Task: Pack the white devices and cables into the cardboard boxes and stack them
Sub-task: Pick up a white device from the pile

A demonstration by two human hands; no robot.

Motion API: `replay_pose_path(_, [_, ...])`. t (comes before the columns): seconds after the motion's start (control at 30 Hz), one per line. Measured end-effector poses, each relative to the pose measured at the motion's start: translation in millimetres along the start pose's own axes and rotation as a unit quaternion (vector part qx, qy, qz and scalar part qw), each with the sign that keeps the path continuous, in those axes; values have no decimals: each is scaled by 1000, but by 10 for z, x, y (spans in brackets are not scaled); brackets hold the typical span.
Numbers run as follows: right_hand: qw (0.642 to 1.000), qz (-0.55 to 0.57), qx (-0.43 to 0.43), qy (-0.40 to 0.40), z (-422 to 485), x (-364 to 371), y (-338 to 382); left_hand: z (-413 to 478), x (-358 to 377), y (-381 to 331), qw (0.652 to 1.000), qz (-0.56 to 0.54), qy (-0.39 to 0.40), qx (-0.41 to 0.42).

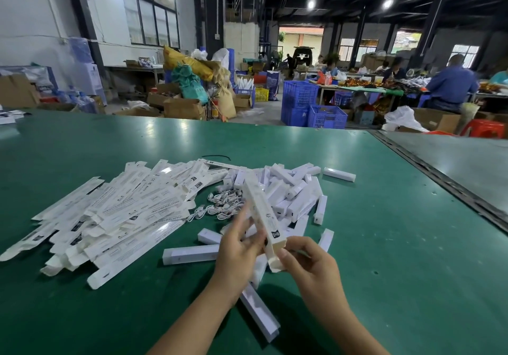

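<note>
Holding a long white box (261, 212) tilted over a green table (384, 244), far end raised and pointing away. Gripping its lower side with the left hand (239, 247), pinching its near end with the right hand (310, 264). Left of the long white box, a wide spread of flat unfolded boxes (110, 217). Just behind it and to its right, a heap of white devices (291, 192). Just left of its upper half, coiled white cables (220, 206). Beyond its far end, a thin black wire (217, 157). Nearer than it, partly under the left forearm, a white bar (259, 316). Far behind, blue crates (327, 117) on the floor.
</note>
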State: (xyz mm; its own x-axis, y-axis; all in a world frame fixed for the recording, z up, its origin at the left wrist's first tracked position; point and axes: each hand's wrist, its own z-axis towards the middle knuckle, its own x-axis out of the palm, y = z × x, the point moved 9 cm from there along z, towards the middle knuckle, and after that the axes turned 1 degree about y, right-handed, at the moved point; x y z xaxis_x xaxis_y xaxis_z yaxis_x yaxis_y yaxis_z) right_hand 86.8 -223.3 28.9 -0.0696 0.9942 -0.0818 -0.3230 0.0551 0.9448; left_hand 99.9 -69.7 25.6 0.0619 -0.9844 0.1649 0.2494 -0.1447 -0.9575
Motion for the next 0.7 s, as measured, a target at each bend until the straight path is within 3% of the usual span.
replay_pose_path(0.2, [996, -60, -67, -10, 75, -201, 110, -117, 215, 100, 961, 229, 157, -4])
replay_pose_path(0.33, [994, -70, -78, 6, 91, -274, 134, -108, 207, 59, 944, 258, 204, -6])
replay_pose_path(0.7, [977, -129, -170, 11, 48, -223, 240, -117, 117, -108, 973, 196, 112, 53])
